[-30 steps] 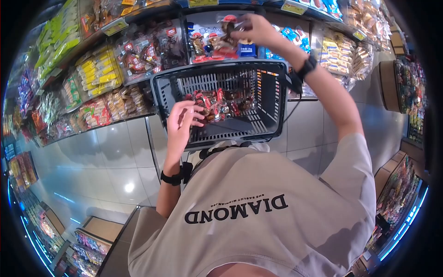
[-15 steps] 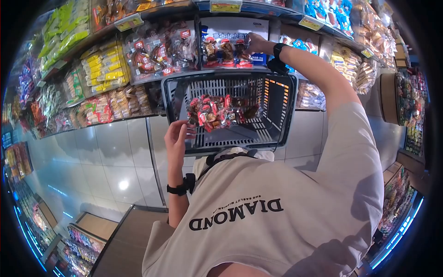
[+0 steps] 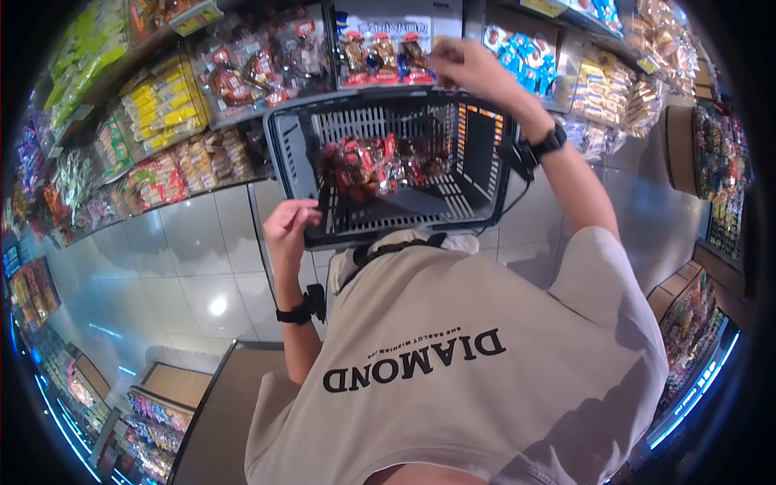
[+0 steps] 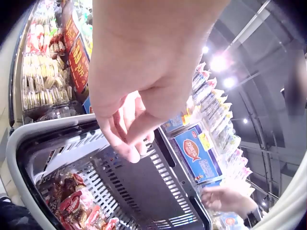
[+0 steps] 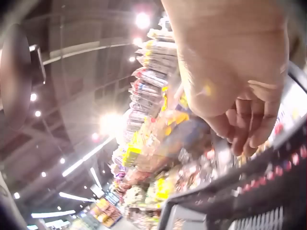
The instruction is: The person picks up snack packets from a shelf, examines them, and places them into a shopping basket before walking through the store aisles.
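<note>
My right hand (image 3: 473, 73) hovers by the shelf's front, its fingertips right beside the rightmost of three small red-and-brown snack packs (image 3: 385, 55) standing in a white-and-blue display box (image 3: 400, 18). In the right wrist view its fingers (image 5: 244, 120) hang loosely bent, with nothing seen between them. My left hand (image 3: 289, 226) is at the near left corner of a dark grey shopping basket (image 3: 283, 166), fingers relaxed and without anything in them. Inside the basket lies a heap of similar red-and-brown packs (image 3: 364, 166).
Yellow-wrapped snacks (image 3: 162, 105) and bagged brown snacks (image 3: 255, 73) fill the bins to the left. Blue-and-white packets (image 3: 521, 61) lie to the right of the display box. Behind the basket is the tiled floor (image 3: 186, 242), and more stocked shelves stand at both sides.
My right hand moved from the display box at the rightmost pack, back toward the basket's far rim. My left hand drew back from over the basket to its near left corner.
</note>
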Available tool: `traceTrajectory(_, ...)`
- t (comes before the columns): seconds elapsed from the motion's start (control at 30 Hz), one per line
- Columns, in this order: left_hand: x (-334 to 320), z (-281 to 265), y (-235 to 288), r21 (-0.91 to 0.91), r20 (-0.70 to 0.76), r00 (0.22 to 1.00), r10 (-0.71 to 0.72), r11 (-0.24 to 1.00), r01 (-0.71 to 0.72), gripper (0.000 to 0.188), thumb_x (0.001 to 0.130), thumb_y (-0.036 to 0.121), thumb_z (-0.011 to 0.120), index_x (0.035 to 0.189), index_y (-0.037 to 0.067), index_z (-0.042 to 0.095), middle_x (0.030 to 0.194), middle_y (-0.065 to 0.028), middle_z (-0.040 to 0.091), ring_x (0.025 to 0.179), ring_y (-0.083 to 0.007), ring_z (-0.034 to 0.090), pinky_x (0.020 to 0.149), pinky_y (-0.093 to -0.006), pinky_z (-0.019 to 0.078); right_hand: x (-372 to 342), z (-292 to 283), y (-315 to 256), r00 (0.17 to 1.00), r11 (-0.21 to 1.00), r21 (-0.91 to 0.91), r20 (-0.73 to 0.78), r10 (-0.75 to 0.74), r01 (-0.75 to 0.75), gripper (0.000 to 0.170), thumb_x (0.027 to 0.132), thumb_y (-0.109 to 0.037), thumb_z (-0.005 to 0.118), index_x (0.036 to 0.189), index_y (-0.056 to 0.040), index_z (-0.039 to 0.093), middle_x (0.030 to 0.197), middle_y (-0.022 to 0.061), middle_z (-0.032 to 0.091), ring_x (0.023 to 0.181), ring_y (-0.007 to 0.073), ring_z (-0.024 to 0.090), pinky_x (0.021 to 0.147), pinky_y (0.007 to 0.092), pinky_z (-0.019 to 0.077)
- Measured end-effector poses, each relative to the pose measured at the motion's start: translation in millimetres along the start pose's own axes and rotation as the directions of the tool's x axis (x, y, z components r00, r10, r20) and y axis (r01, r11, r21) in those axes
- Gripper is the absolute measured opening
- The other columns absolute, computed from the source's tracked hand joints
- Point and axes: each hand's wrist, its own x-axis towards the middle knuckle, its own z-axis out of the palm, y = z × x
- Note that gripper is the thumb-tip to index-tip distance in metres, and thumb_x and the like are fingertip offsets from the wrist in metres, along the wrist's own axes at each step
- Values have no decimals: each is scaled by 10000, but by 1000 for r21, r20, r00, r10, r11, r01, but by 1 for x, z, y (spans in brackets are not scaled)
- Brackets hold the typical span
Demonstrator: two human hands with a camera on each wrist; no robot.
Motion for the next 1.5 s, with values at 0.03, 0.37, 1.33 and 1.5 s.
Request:
traceTrajectory(0.03, -1, 3, 2, 4, 3, 1000, -22, 1000, 22, 108, 941, 54, 666, 1007, -30, 647, 923, -103, 707, 765, -144, 662, 733, -264, 529, -21, 18, 14, 989, 986, 90, 73, 132, -139, 202, 950, -177, 635, 1011, 14, 658, 787, 53, 680, 685, 106, 639, 628, 271, 525)
traceTrajectory(0.37, 19, 34, 8, 104, 146, 988, -47, 994, 32, 286, 912, -28, 637, 1189, -11, 566, 1093, -115, 689, 923, -187, 683, 791, -294, 559, -94, 206, 361, 938, 939, -6, 34, 344, -344, 322, 819, -28, 616, 1136, -1, 671, 1121, 150, 705, 1073, 250, 654, 892, 347, 504)
traceTrajectory(1.33, 25, 127, 79, -196, 591, 803, -82, 951, 241, 335, 1039, 90, 466, 1354, -9, 411, 1226, -201, 628, 1014, -353, 703, 735, -404, 624, -153, 74, -1, 950, 727, 678, -147, 275, -105, 268, 966, -167, 654, 1171, -23, 561, 976, 62, 636, 799, 101, 620, 677, 255, 498)
traceTrajectory(1.5, 19, 128, 86, -211, 586, 806, -85, 944, 253, 329, 1033, 91, 487, 1341, 2, 416, 1203, -205, 641, 1002, -349, 707, 730, -397, 622, -143, 65, -15, 988, 736, 660, 67, 141, -151, 339, 954, -208, 685, 1197, -9, 556, 1016, 55, 642, 785, 77, 601, 624, 215, 475)
